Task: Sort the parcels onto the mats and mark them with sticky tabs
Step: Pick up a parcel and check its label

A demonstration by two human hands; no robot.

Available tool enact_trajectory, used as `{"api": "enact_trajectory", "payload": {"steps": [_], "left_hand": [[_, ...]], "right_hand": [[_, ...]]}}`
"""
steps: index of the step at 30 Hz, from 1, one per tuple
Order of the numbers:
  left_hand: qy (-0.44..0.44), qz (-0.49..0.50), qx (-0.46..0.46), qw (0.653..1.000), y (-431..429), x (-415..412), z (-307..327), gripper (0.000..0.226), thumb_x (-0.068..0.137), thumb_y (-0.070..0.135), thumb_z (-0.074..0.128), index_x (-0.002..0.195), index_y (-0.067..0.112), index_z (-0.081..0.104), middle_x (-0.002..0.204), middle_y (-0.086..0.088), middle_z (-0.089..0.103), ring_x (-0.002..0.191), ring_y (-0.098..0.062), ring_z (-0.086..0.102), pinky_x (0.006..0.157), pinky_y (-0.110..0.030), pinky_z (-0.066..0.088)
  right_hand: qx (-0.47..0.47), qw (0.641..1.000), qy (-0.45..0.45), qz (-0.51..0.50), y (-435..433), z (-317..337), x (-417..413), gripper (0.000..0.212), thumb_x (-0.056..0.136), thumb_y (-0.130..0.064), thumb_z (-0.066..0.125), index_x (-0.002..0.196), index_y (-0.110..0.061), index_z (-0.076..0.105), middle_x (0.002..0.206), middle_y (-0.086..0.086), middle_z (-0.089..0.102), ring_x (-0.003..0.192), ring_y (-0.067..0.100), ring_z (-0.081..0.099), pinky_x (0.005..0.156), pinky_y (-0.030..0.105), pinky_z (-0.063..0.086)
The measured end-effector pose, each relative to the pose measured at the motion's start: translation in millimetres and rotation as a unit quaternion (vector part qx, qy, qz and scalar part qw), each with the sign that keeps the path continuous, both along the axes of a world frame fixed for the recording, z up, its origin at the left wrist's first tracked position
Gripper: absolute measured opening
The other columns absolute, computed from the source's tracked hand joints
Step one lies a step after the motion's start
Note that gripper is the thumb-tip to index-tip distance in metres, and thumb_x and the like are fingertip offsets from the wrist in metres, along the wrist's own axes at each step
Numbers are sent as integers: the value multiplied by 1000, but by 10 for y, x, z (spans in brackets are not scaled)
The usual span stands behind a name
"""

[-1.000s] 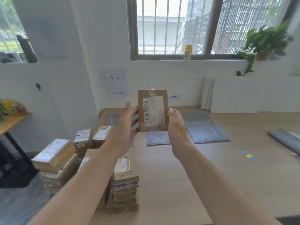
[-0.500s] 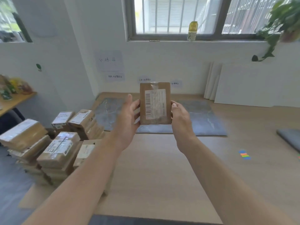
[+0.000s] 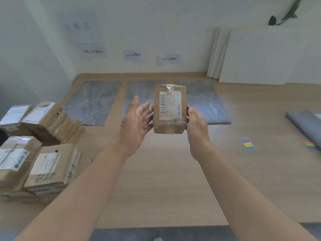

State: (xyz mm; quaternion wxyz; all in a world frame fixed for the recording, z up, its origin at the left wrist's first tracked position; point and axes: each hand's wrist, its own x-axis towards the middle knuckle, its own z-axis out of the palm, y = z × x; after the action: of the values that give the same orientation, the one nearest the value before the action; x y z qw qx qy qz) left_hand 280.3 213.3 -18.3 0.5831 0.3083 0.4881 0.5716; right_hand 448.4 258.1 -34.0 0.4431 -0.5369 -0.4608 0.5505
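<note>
And there it was, the parcel up in the air at the centre of the frame, brown paper, upright, white barcode label facing the camera and clear tape shining over it! The right hand had it: grip clamped on the parcel's right edge, thumb in front, fingers out of sight behind. The left hand was on the other side, grip apart, palm turned up, fingers relaxed and reaching to the parcel's left edge; contact there was hard to call. Behind, across the upper middle of the frame, three grey marbled mats lay flat on the table in a row: the left mat, the middle mat partly hidden by the hands, and the right mat. Each had a small paper sign on the wall above it. At the left edge of the frame, stacked parcels sat piled, labels up. To the right, the sticky tabs lay on the table, a bright striped set, with a second set near the right edge beside a grey sheet. White boards leaned on the wall, upper right.
</note>
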Motion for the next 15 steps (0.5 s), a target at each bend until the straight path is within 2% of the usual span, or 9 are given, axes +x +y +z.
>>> {"api": "enact_trajectory", "payload": {"steps": [3, 7, 10, 12, 15], "left_hand": [[-28, -6, -18, 999, 209, 29, -258, 79, 97, 67, 32, 153, 11, 37, 147, 1, 54, 131, -15, 55, 117, -41, 36], [-35, -22, -51, 998, 363, 91, -606, 72, 98, 66, 35, 129, 9, 64, 128, -1, 68, 126, -18, 60, 113, -44, 41], [-31, -33, -88, 995, 435, 185, -902, 70, 99, 65, 33, 120, 10, 71, 127, -6, 69, 124, -20, 61, 111, -43, 45], [-35, -21, -112, 993, 489, 270, -1120, 67, 100, 63, 33, 114, 12, 74, 128, -8, 68, 124, -22, 61, 110, -42, 46], [-41, -2, -150, 988, 558, 414, -1459, 65, 100, 63, 34, 116, 12, 72, 132, -11, 65, 124, -24, 61, 111, -42, 45]], "right_hand": [[-29, 999, 3, -26, 156, -243, 39, 34, 110, -27, 34, 127, -21, 63, 113, -2, 73, 88, 1, 68, 61, 8, 48], [-59, 998, -5, -35, 324, -563, 117, 33, 110, -28, 34, 127, -22, 62, 112, -7, 72, 87, -5, 67, 63, 7, 48], [-78, 996, -19, -36, 406, -845, 193, 35, 109, -30, 35, 124, -24, 65, 110, -9, 73, 90, -4, 68, 72, 16, 49], [-98, 994, -22, -35, 438, -1059, 249, 34, 109, -31, 36, 126, -24, 64, 109, -12, 72, 89, -5, 68, 69, 13, 47], [-129, 991, -32, -29, 462, -1402, 346, 33, 110, -30, 36, 131, -23, 60, 113, -10, 70, 96, -2, 66, 66, 10, 47]]}}
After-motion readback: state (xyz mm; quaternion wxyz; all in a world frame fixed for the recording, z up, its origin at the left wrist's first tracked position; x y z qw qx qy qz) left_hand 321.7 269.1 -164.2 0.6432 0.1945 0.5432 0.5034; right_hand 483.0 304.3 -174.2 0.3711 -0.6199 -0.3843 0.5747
